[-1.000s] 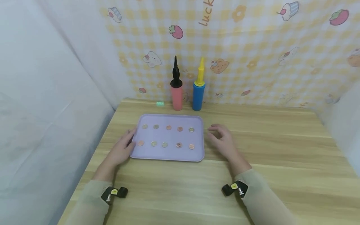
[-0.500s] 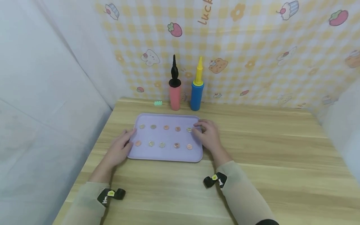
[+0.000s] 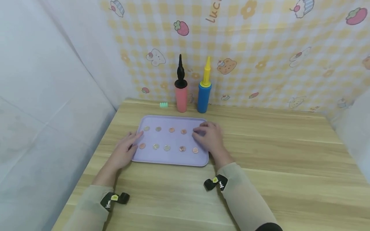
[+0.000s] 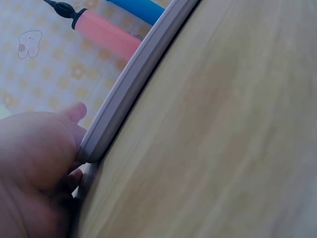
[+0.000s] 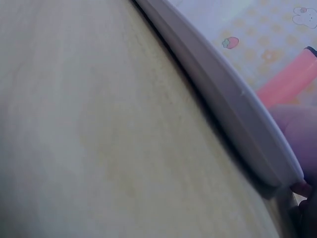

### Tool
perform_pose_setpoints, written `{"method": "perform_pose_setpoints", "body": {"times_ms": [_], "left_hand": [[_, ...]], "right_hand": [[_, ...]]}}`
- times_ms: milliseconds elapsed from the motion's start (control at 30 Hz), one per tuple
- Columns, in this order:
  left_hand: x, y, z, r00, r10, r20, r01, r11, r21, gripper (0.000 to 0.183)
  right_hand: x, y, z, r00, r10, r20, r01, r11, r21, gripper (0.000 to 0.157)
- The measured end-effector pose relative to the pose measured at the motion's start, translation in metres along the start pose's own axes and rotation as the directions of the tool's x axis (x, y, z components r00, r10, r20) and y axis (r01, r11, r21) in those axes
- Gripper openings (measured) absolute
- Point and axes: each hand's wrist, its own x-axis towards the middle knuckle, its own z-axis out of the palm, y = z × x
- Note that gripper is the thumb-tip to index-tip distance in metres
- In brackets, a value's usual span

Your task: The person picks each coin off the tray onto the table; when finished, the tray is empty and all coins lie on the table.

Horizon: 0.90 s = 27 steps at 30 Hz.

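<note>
Lilac tray (image 3: 170, 138) sits mid-frame on the worktop (image 3: 274, 150), coins (image 3: 171, 129) in two rows. Left hand (image 3: 123, 154) relaxed, fingers lightly bent on the tray's left edge. Right hand (image 3: 211, 136), right of centre, pinches the mostly hidden end coin (image 3: 194, 132) between thumb and fingertip; lifted or not, can't tell. Risks: thin coin could slip a shallow pinch; dragging fingertips could nudge the copper coin (image 3: 183, 131) alongside; light left-hand contact could let the tray skid.

- Head cam: I look fwd/down from above, tray (image 3: 170, 138) approx. mid-frame.
- L wrist cam (image 3: 115, 197): v. close, low by table (image 4: 198, 124), rolled, facing tray's side + backdrop (image 4: 49, 82).
- R wrist cam (image 3: 215, 180): ditto, opp. roll.
- My wrist views share pink pump (image 4: 108, 34).
</note>
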Motion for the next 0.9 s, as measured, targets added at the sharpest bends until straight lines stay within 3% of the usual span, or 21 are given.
{"method": "perform_pose_setpoints", "body": {"times_ms": [133,333,467,567,700,900], "left_hand": [[-0.003,-0.0012,-0.0006,1.0,-0.021,0.009,0.021,1.0,0.005,0.057],[-0.0051,-0.0002,-0.0025,0.999,-0.045,0.013,0.044,0.999,0.008,0.056],[-0.0028,0.0007,-0.0039,0.999,-0.04,0.008,0.04,0.999,0.01,0.056],[-0.0023,0.0015,-0.004,0.999,-0.035,0.003,0.035,0.999,0.01,0.056],[-0.0024,0.0027,-0.0032,0.999,-0.034,0.004,0.034,0.999,0.011,0.056],[0.0006,0.0026,0.0002,1.0,-0.029,0.001,0.029,0.999,0.019,0.057]], "right_hand": [[-0.0027,-0.0022,0.0037,1.0,-0.001,-0.001,0.0,1.0,-0.018,0.02],[-0.0027,-0.0005,0.007,0.999,-0.021,-0.028,0.019,0.998,-0.066,0.035],[0.0002,-0.0009,0.0054,0.996,-0.044,-0.075,0.036,0.994,-0.102,0.028],[0.0005,-0.0038,0.0036,0.997,0.001,-0.071,-0.007,0.997,-0.081,0.022],[-0.0007,-0.0052,0.0021,0.997,0.082,-0.008,-0.082,0.996,-0.038,0.02],[-0.0016,-0.0017,0.0003,0.989,0.139,0.056,-0.138,0.99,-0.019,0.021]]}}
